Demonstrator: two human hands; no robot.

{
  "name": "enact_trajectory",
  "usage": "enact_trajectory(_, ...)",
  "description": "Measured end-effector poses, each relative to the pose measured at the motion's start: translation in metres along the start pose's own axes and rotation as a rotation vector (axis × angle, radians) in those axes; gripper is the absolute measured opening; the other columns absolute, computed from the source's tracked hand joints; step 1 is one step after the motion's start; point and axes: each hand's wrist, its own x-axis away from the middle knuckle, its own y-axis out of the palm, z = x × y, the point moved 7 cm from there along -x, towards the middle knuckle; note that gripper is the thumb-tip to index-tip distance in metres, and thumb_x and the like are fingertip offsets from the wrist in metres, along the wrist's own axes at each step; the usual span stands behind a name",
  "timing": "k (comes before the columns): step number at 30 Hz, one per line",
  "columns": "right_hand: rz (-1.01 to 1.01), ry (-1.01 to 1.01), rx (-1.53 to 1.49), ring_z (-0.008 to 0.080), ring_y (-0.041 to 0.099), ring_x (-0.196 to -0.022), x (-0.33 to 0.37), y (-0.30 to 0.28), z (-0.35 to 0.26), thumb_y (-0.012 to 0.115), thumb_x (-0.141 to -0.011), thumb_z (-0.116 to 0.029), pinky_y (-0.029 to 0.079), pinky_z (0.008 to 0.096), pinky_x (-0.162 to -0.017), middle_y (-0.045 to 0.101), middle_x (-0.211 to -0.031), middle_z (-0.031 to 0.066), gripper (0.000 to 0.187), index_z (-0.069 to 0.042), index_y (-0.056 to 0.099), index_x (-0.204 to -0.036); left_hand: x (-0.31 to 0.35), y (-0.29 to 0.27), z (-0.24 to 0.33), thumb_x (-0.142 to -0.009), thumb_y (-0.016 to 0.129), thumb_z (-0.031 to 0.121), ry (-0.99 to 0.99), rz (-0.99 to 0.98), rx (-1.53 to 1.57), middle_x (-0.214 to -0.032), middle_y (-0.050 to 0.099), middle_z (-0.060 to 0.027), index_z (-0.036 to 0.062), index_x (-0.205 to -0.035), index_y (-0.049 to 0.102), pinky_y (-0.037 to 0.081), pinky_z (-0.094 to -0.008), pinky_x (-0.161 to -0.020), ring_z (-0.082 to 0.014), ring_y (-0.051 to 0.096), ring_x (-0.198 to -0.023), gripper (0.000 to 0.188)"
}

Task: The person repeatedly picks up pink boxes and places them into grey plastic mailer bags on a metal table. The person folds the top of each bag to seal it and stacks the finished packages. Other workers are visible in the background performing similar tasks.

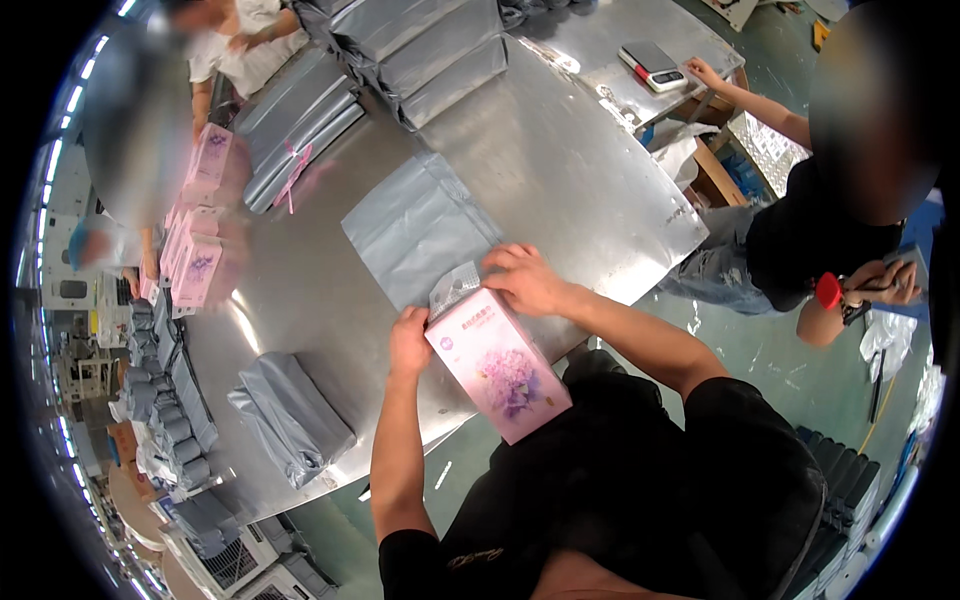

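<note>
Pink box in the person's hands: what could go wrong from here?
The pink box reaches past the near edge of the metal table, so it might drop toward the floor if the left hand and right hand let go.

A pale patterned piece shows at the box's far end, between the hands; it could get creased there.

The grey bag lies loose just beyond, so a push from the box might shift it.

From where I stand, this looks like a packing workshop: a broad metal table (pixel 580 150), stacked grey plastic bags (pixel 430 45), look-alike pink cartons (pixel 200 268), a small scale (pixel 652 66), green flooring (pixel 765 345), a line of lights (pixel 88 68), co-workers (pixel 800 235) around the tabletop.
</note>
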Motion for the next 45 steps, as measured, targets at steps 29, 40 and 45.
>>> enact_trajectory(29, -0.085, -0.126, 0.294, 0.0247, 0.055, -0.118, -0.045, -0.006, 0.000, 0.076, -0.073, -0.017, 0.037, 0.0417, -0.108, 0.063, -0.113, 0.0051, 0.034, -0.015, 0.071, -0.107, -0.007, 0.000, -0.065, -0.086, 0.073, 0.006, -0.335, 0.004, 0.477, -0.082, 0.065, -0.0018, -0.0010, -0.092, 0.070, 0.050, -0.0271, -0.065, -0.0084, 0.060, -0.070, 0.010)
enact_trajectory(40, 0.354, -0.244, 0.312, 0.0252, 0.062, -0.103, -0.002, -0.009, -0.026, 0.061, -0.083, -0.014, 0.042, 0.0425, -0.102, 0.065, -0.098, 0.0064, 0.018, -0.012, 0.062, -0.100, 0.056, -0.050, 0.047, -0.084, 0.073, 0.003, 0.069, 0.395, 0.144, -0.100, 0.068, -0.0117, 0.0036, -0.120, 0.053, 0.058, -0.0362, -0.077, -0.0336, 0.070, -0.084, 0.041)
enact_trajectory(45, 0.213, -0.130, 0.249, 0.0266, 0.060, -0.106, -0.023, 0.014, -0.013, 0.063, -0.082, -0.011, 0.040, 0.0414, -0.103, 0.066, -0.096, 0.0076, 0.020, -0.010, 0.060, -0.102, 0.032, -0.010, -0.002, -0.089, 0.068, 0.007, -0.404, 0.400, 0.355, -0.098, 0.072, -0.0206, -0.0010, -0.125, 0.051, 0.055, -0.0438, -0.078, -0.0369, 0.071, -0.088, 0.042)
